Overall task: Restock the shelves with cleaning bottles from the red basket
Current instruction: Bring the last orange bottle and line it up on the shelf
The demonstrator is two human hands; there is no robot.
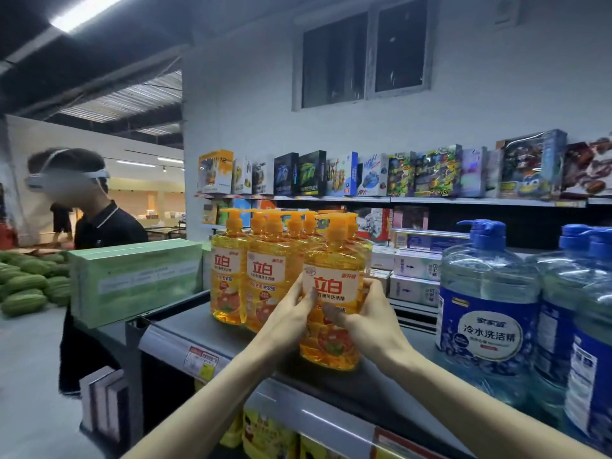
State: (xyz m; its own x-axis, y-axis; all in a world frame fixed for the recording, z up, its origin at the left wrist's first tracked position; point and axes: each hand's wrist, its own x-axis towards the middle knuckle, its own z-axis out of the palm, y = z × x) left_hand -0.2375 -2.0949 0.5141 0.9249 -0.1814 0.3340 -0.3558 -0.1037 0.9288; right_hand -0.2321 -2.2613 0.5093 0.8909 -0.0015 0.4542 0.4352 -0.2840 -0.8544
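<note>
An orange pump bottle of dish liquid [332,270] stands upright on the dark top shelf [198,326]. My left hand [291,313] grips its left side and my right hand [361,309] grips its right side, thumbs across the label. Several matching orange bottles [251,270] stand in rows just behind and to its left. The red basket is out of view.
Large blue-capped clear bottles [486,309] crowd the shelf's right end. A green box [132,279] sits at the left end. Toy boxes [364,175] line a far wall shelf. A person in black [96,233] stands at the left beside piled melons [26,283].
</note>
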